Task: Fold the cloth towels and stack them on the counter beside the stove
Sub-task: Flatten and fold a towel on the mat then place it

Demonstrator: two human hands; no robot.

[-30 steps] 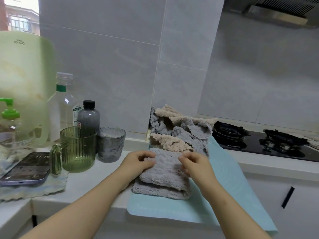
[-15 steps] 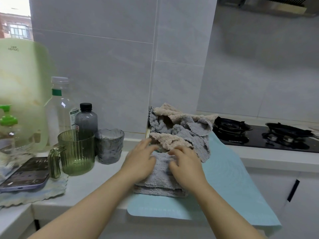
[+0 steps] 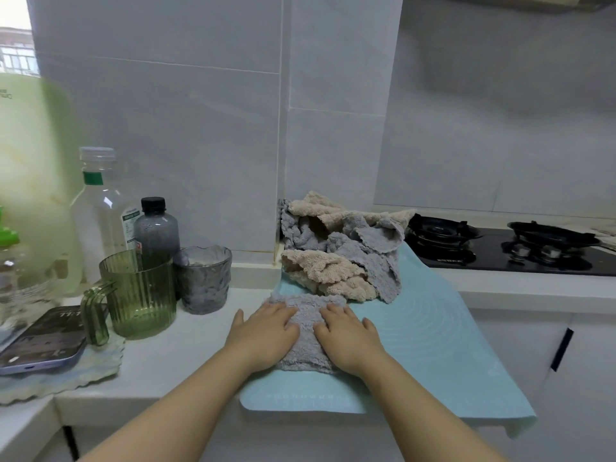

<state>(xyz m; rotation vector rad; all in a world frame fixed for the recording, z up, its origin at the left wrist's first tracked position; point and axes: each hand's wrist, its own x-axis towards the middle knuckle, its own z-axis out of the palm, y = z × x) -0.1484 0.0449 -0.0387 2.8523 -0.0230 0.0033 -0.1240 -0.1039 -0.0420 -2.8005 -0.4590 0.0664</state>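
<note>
White bench (image 3: 186,358) under grey wall tiles carries 1 smooth, rectangular pale blue mat (image 3: 433,345). On it we press 1 folded fluffy grey towel (image 3: 305,331) with 2 flat palms, left hand (image 3: 263,335) and right hand (image 3: 346,338), fingers straight. Behind lies 1 crumpled heap of grey and beige towels (image 3: 340,248), beside the 2-burner stove (image 3: 493,251).

Grey towel (image 3: 306,331) — teal mat (image 3: 433,345) with faint rings — ribbed green cup (image 3: 141,295).
</note>
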